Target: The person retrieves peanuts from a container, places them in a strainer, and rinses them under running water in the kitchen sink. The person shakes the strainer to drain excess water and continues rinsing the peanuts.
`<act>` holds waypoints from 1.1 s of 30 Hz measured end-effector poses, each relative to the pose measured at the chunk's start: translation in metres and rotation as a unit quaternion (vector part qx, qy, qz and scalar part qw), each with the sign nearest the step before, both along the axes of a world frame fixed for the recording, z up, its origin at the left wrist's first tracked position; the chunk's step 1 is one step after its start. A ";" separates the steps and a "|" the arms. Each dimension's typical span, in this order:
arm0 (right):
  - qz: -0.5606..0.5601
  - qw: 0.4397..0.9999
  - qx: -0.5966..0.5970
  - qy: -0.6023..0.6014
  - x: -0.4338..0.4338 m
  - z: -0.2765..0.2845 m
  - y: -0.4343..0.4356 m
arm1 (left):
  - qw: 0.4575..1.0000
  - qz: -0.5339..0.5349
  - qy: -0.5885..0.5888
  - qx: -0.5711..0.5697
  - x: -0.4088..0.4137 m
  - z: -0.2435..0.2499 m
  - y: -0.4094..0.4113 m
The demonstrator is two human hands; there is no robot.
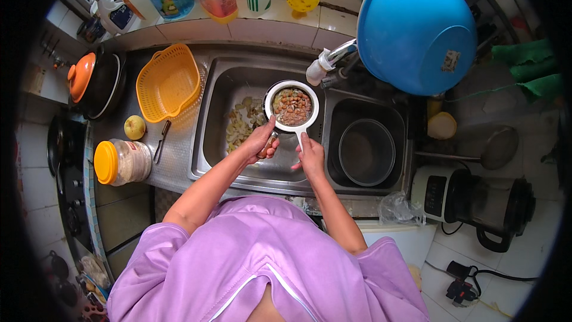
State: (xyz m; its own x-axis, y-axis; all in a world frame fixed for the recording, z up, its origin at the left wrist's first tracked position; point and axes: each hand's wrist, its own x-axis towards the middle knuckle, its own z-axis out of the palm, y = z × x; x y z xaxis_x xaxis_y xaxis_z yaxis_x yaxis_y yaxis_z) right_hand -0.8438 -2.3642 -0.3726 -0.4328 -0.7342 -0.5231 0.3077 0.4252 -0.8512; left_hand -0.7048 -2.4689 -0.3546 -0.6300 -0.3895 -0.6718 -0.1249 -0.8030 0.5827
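Over the left basin of a steel double sink (pixel 277 184), my right hand (pixel 310 154) grips the handle of a white-rimmed strainer (pixel 317 112). Reddish-brown nuts or beans (pixel 292 106) lie in its mesh, with paler bits among them. My left hand (pixel 261 141) is closed around a small glass jar or bottle (pixel 268 145) with brown contents; its thumb reaches the strainer's lower rim. Pale vegetable or fruit peelings (pixel 239 127) lie on the basin floor, left of the strainer.
A grey round pot (pixel 366 152) fills much of the right basin. Left of the sink are an orange plastic basket (pixel 167 82), a peeler (pixel 161 141), a round fruit (pixel 135 127) and a yellow-lidded jar (pixel 136 163). The faucet (pixel 339 53) and a large blue basin (pixel 415 31) stand behind.
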 end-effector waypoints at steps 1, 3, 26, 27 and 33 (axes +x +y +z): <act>-0.002 1.000 0.002 -0.001 0.002 -0.003 0.001 | 1.000 0.005 0.002 0.002 0.000 -0.001 0.001; -0.003 1.000 0.005 0.001 0.002 -0.004 0.002 | 1.000 0.009 -0.002 -0.002 -0.002 0.002 0.000; 0.021 1.000 -0.009 -0.001 -0.001 -0.012 0.005 | 0.999 0.003 0.019 0.026 0.005 -0.007 0.002; 0.019 1.000 -0.008 -0.021 -0.001 -0.012 0.005 | 0.999 0.003 0.016 0.029 0.005 -0.006 0.002; 0.021 0.997 -0.004 0.068 -0.008 0.009 0.006 | 0.999 -0.002 0.031 0.033 0.007 -0.009 0.001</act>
State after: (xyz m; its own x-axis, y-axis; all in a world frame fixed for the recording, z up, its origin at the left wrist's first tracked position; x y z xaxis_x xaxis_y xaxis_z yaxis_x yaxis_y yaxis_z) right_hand -0.8519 -2.3584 -0.3635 -0.4678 -0.7569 -0.4563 0.1709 0.4290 -0.8870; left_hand -0.6980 -2.4678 -0.3633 -0.6717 -0.3436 -0.6562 -0.0933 -0.8396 0.5352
